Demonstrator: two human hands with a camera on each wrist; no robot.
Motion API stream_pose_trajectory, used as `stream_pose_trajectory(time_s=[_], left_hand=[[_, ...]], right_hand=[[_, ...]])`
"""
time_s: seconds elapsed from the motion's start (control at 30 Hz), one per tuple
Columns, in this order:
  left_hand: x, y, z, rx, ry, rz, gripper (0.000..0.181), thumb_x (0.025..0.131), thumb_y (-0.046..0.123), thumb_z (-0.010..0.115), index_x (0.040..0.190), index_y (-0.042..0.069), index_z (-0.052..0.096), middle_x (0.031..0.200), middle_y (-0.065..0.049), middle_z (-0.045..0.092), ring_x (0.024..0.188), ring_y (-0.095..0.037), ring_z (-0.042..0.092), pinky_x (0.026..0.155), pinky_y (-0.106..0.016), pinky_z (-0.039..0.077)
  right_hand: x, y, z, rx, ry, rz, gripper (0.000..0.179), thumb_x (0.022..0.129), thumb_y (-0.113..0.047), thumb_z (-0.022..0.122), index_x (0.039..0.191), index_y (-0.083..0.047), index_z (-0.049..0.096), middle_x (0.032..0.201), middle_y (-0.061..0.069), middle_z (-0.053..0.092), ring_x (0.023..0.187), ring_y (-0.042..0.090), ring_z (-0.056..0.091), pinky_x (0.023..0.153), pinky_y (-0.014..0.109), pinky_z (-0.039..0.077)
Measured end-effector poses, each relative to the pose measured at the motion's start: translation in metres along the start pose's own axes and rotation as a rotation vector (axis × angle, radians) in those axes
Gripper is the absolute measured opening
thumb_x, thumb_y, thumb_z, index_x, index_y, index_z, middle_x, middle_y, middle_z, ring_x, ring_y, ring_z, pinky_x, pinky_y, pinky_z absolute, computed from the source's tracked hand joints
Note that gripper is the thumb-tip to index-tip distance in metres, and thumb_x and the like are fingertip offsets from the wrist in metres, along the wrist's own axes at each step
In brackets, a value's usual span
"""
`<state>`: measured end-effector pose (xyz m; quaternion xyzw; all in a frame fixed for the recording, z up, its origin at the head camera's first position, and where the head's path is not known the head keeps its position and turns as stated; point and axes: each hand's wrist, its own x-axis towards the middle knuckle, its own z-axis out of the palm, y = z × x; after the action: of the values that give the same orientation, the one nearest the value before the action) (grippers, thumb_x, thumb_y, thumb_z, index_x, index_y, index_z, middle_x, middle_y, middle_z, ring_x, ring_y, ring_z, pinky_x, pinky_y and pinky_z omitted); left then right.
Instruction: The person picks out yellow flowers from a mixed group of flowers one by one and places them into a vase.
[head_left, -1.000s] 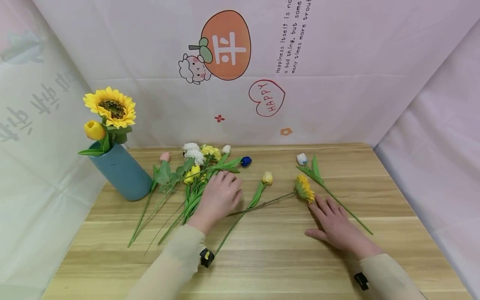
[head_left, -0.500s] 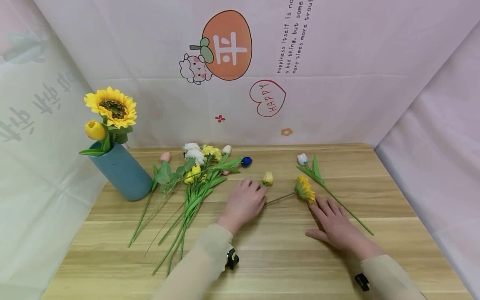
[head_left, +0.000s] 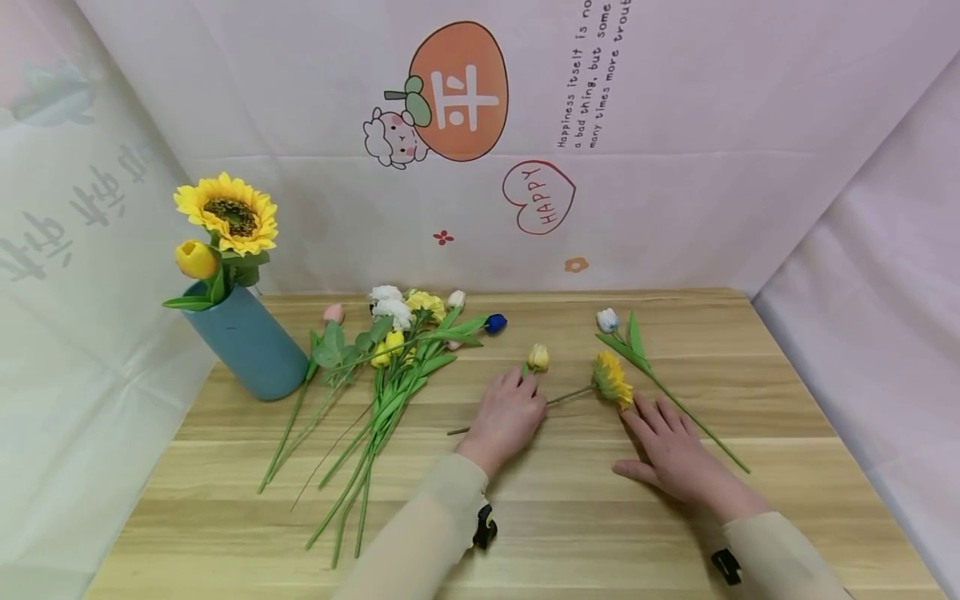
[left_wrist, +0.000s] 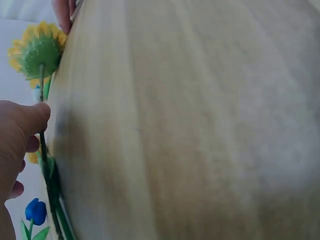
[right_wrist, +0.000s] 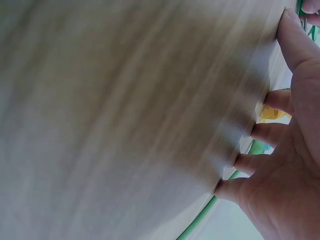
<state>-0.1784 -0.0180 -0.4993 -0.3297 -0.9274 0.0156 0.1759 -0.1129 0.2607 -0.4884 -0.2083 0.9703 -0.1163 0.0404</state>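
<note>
A wooden table is bearing loose flowers, and a blue vase is standing toward its left end. The left hand is now sitting clear of the flower bundle and pinching the stem of the lying sunflower, so the handling is turning to that single bloom. The right hand is spreading wide on the wood, fingertips beside the sunflower's petals. Compared with a second ago, the left hand is resting farther right, uncovering the bundle's stems, while the right hand is staying put. A small pale yellow tulip is peeking past the left fingers, its stem hidden.
</note>
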Motion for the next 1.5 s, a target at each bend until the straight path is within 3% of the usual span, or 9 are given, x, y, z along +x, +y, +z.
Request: stream_pose_trajectory(time_s=[0.27, 0.6, 0.9, 1.1, 1.2, 1.3, 1.5], left_hand=[[-0.002, -0.002, 0.003, -0.004, 0.018, 0.008, 0.012, 0.093, 0.014, 0.069, 0.086, 0.018, 0.078, 0.097, 0.003, 0.066, 0.085, -0.018, 0.047, 0.075, -0.03, 0.043], [-0.004, -0.013, -0.019, -0.018, 0.008, 0.002, 0.011, 0.093, 0.013, 0.069, 0.09, 0.017, 0.078, 0.095, 0.003, 0.063, 0.088, -0.016, 0.053, 0.075, -0.028, 0.046], [-0.006, -0.029, -0.044, 0.009, 0.107, 0.031, 0.016, 0.086, 0.005, 0.074, 0.098, 0.015, 0.08, 0.105, 0.0, 0.068, 0.094, -0.017, 0.06, 0.08, -0.027, 0.052], [-0.013, -0.048, -0.054, 0.04, 0.241, 0.066, 0.01, 0.088, 0.004, 0.075, 0.089, 0.012, 0.079, 0.088, 0.0, 0.064, 0.076, -0.014, 0.059, 0.066, -0.023, 0.053], [-0.017, -0.06, -0.059, 0.075, 0.301, 0.074, 0.01, 0.084, 0.002, 0.075, 0.084, 0.012, 0.078, 0.084, 0.0, 0.062, 0.073, -0.014, 0.059, 0.067, -0.026, 0.055], [-0.022, -0.073, -0.067, 0.1, 0.322, 0.084, 0.012, 0.081, -0.002, 0.074, 0.083, 0.01, 0.077, 0.084, -0.002, 0.061, 0.071, -0.016, 0.058, 0.063, -0.026, 0.052], [-0.033, -0.098, -0.086, 0.147, 0.371, 0.082, 0.013, 0.089, -0.003, 0.071, 0.085, 0.008, 0.078, 0.083, -0.003, 0.062, 0.068, -0.017, 0.059, 0.056, -0.026, 0.049]], right_hand=[[0.001, 0.002, 0.001, -0.012, 0.001, 0.0, 0.083, 0.093, -0.054, 0.068, 0.148, 0.003, 0.046, 0.159, 0.033, 0.029, 0.143, 0.06, 0.025, 0.105, 0.079, 0.028], [0.001, 0.002, 0.001, -0.019, 0.006, -0.001, 0.086, 0.093, -0.055, 0.067, 0.151, 0.004, 0.043, 0.159, 0.033, 0.03, 0.143, 0.06, 0.025, 0.106, 0.078, 0.026], [0.001, 0.004, 0.004, -0.01, 0.013, -0.016, 0.089, 0.093, -0.055, 0.068, 0.155, 0.002, 0.037, 0.159, 0.033, 0.028, 0.143, 0.061, 0.024, 0.105, 0.079, 0.026], [0.001, 0.005, 0.006, -0.018, 0.04, -0.029, 0.085, 0.092, -0.053, 0.069, 0.151, 0.001, 0.042, 0.158, 0.033, 0.031, 0.141, 0.061, 0.027, 0.103, 0.08, 0.028], [0.0, 0.005, 0.006, -0.014, 0.036, -0.025, 0.085, 0.092, -0.054, 0.069, 0.151, 0.002, 0.042, 0.158, 0.033, 0.031, 0.141, 0.061, 0.026, 0.103, 0.08, 0.028], [0.0, 0.005, 0.006, -0.009, 0.037, -0.021, 0.084, 0.092, -0.053, 0.07, 0.15, 0.002, 0.043, 0.157, 0.033, 0.031, 0.141, 0.061, 0.027, 0.103, 0.08, 0.028], [0.0, 0.004, 0.005, -0.02, 0.038, -0.021, 0.084, 0.092, -0.053, 0.07, 0.15, 0.0, 0.043, 0.157, 0.032, 0.032, 0.141, 0.06, 0.027, 0.103, 0.08, 0.029]])
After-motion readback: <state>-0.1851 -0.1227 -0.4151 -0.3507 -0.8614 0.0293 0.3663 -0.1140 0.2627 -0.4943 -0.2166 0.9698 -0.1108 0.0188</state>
